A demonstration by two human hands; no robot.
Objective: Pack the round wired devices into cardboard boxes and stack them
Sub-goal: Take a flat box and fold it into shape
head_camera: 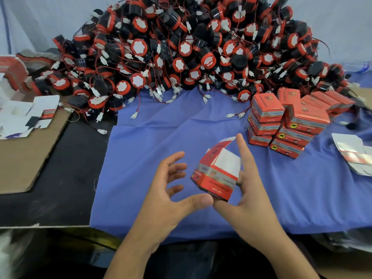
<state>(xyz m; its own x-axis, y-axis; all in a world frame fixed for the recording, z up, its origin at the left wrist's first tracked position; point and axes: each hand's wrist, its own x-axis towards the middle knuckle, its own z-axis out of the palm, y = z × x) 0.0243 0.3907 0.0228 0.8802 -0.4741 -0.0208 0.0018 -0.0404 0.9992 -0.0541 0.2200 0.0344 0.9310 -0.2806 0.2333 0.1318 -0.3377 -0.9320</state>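
Where the device heap (181, 47) ends, blue cloth (161, 127) lies — black tabletop (66, 168) beside.

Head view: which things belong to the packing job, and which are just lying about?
Job: open box in right hand, left hand beside it; device pile; stacked boxes; flat blanks.
Lying about: blue cloth; cardboard sheet; black tabletop.
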